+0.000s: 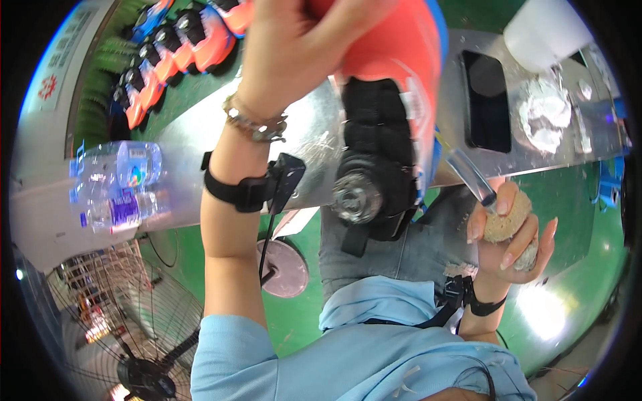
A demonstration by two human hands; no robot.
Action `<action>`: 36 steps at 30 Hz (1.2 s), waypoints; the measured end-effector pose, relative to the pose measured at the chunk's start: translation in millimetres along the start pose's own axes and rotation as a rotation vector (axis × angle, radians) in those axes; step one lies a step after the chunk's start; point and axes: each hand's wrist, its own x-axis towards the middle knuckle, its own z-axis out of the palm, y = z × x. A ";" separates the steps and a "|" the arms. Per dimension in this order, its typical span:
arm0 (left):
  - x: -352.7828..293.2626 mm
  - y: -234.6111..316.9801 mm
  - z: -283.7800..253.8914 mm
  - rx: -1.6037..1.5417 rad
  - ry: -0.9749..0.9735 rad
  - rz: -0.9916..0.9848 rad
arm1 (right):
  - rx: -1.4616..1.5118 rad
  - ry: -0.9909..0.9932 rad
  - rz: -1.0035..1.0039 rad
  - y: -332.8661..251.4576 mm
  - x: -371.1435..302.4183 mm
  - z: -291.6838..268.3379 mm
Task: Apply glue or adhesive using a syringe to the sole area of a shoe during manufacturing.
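Note:
An orange-red sports shoe (394, 60) with blue edging and a black collar is tilted over the table edge above my lap. My left hand (294, 60) is closed on its upper part; the fingertips run out of view at the top. Clear, crumpled-looking material (358, 198) shows in the shoe's opening. My right hand (508, 240), at the right, is curled round a tan, rough sponge-like lump (508, 219). Between its fingers it also pinches a slim clear tube (471, 176) with a thin yellowish tip, pointing toward the shoe. A greyish wad (526, 257) shows beneath the lump.
A black phone (486, 100), a crumpled white wad (545, 113) and a white tub (545, 33) are on the metal table (301, 164) at right. Several similar shoes (200, 40) line the far left. Plastic bottles (120, 164) lie at left, above a floor fan (144, 374).

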 end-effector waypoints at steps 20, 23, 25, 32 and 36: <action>-34.6 -25.2 -29.2 0.375 0.374 -0.468 | -0.269 0.020 0.083 -5.2 -19.0 -14.7; -50.4 -36.2 -55.1 0.653 0.240 -0.355 | -0.279 0.050 0.091 -4.9 -17.8 -8.8; -62.5 -29.9 -61.9 0.539 0.325 -0.507 | -0.406 0.022 0.014 -1.0 -16.0 -5.6; -85.3 23.6 -59.9 0.258 0.520 -0.942 | -0.355 0.029 0.042 12.2 -9.6 -17.1; -93.9 88.9 -51.7 0.381 0.521 -1.131 | -0.203 0.102 0.090 13.3 -12.2 -9.5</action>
